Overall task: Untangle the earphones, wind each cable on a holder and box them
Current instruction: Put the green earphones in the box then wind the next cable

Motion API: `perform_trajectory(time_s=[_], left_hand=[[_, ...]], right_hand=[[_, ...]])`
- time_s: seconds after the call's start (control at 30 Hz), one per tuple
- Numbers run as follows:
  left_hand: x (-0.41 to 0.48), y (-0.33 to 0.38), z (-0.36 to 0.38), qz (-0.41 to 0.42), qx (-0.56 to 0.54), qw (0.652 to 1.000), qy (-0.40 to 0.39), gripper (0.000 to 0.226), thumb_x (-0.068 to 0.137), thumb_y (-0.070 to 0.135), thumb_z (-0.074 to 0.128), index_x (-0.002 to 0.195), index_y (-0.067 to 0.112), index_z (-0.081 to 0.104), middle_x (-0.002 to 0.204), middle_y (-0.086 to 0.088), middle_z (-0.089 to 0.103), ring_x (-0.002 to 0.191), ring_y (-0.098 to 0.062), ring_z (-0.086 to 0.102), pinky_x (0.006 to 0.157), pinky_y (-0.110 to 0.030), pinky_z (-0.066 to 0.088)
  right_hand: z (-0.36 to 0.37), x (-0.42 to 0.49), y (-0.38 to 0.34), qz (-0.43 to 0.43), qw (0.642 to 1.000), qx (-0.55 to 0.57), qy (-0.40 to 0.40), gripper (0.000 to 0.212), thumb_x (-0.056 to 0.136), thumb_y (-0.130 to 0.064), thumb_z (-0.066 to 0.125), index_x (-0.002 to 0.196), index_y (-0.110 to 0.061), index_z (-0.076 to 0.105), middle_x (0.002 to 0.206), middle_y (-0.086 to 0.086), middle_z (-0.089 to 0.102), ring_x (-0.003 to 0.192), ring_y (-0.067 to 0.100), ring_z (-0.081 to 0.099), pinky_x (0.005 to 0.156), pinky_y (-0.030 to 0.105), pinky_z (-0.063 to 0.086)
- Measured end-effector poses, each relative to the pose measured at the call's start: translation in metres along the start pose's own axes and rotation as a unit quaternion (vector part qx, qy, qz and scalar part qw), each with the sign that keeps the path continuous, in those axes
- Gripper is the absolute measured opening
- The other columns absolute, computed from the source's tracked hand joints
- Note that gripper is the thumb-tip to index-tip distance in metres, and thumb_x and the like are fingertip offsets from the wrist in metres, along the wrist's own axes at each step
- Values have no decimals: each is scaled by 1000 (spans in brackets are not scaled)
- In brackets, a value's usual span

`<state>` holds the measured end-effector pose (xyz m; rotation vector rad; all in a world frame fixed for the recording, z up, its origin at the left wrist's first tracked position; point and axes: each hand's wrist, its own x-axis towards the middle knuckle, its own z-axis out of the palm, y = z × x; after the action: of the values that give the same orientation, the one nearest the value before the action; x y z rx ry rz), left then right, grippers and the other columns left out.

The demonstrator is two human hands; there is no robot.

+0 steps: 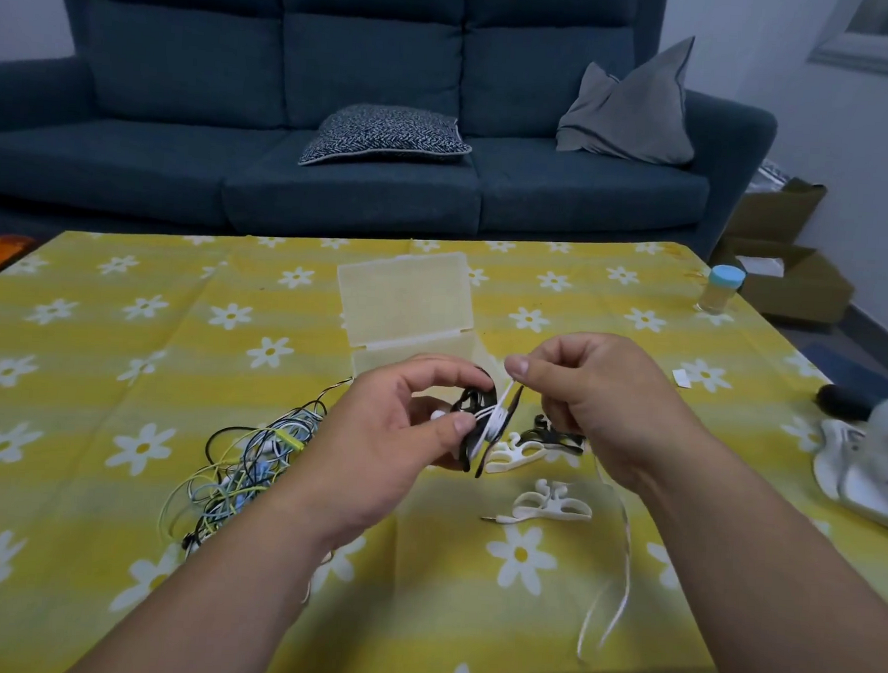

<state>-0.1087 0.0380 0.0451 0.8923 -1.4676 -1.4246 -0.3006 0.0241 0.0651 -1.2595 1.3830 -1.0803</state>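
Winding step near box: left hand grips holder, right hand pinches cable. Next wrap needs tension

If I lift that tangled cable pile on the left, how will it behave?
Probably floppy: the tangled earphone cables lie in loose, sagging loops. Likely light, the wires being thin. Strands cross each other, so pulling one would probably drag the whole clump.
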Motion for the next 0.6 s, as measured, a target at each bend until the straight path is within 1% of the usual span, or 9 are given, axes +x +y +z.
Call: perform_trajectory(time_s=[0.07, 0.13, 0.2, 0.27, 0.37, 0.43, 0.5, 0.6], left_hand=[[1, 0, -1, -7, -21, 1000, 2, 27, 90, -11, 57, 105, 8, 69, 93, -5, 70, 71, -20, 59, 70, -32, 56], [1, -1, -2, -21, -40, 999, 2, 27, 90, -11, 56, 104, 8, 70, 91, -10, 70, 74, -23, 61, 71, -32, 56], [1, -2, -2, -33, -62, 998, 3, 27, 90, -11, 56, 105, 8, 70, 91, -12, 71, 76, -24, 61, 69, -30, 57], [2, -1, -2, -37, -82, 996, 17, 27, 90, -10, 55, 104, 9, 70, 88, -12, 71, 75, -25, 60, 65, -30, 56], [4, 2, -1, -28, -110, 992, 56, 26, 91, -8, 54, 105, 9, 68, 84, -9, 71, 71, -23, 62, 61, -29, 55], [6, 2, -3, -18, -126, 986, 104, 24, 91, -6, 54, 106, 8, 67, 83, -4, 72, 67, -18, 65, 60, -28, 55], [8, 0, -6, -4, -104, 983, 153, 24, 92, -6, 55, 107, 9, 67, 78, -3, 72, 62, -16, 64, 62, -29, 56], [10, -3, -10, 14, -63, 979, 192, 25, 91, -5, 58, 103, 14, 68, 72, -3, 71, 60, -15, 62, 65, -29, 57]], right_hand=[[3, 3, 5, 31, 999, 15, -10, 27, 86, -21, 74, 67, -10, 58, 50, 3, 34, 46, 16, 24, 44, 25, 21], [6, 5, 9, 60, 997, 44, -30, 26, 90, -22, 70, 69, -11, 59, 51, -2, 35, 46, 14, 26, 45, 24, 23], [8, 7, 12, 82, 993, 75, -51, 25, 94, -22, 65, 72, -12, 59, 53, -4, 33, 47, 13, 25, 47, 25, 19], [10, 8, 14, 95, 990, 83, -63, 25, 96, -21, 62, 73, -11, 60, 54, -3, 30, 48, 12, 22, 48, 27, 16], [20, 4, 18, 102, 989, 47, -96, 24, 100, -20, 54, 82, -9, 63, 55, -3, 31, 46, 11, 24, 44, 23, 20], [29, -1, 18, 96, 987, 20, -125, 28, 102, -23, 50, 83, -9, 64, 55, -3, 36, 47, 11, 28, 45, 22, 22], [36, -6, 16, 83, 986, 3, -148, 31, 104, -23, 47, 82, -9, 64, 56, -2, 42, 48, 12, 31, 47, 24, 23], [43, -12, 13, 60, 983, -36, -171, 33, 105, -19, 44, 84, -8, 67, 58, -1, 49, 50, 14, 36, 48, 24, 27]])
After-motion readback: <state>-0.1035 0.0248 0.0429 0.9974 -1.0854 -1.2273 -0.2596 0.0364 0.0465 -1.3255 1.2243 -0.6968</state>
